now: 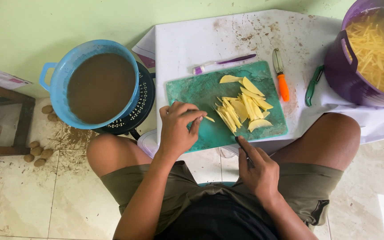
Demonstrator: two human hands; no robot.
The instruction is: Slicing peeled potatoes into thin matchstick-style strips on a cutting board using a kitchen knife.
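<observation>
White-covered tabletop [245,35] is carrying a green cutting board [192,91], flanked by a blue basin of brown water [101,86] and a purple bucket of potato strips [374,53]. Potato slices [245,106] are lying mid-board. Left hand [178,129] is pinching one strip [208,118]; right hand [258,171] is gripping a knife [242,146]. An orange-handled peeler [282,75] is lying beside the board.

Head camera, steep downward view, close over lap and board [201,95].
</observation>
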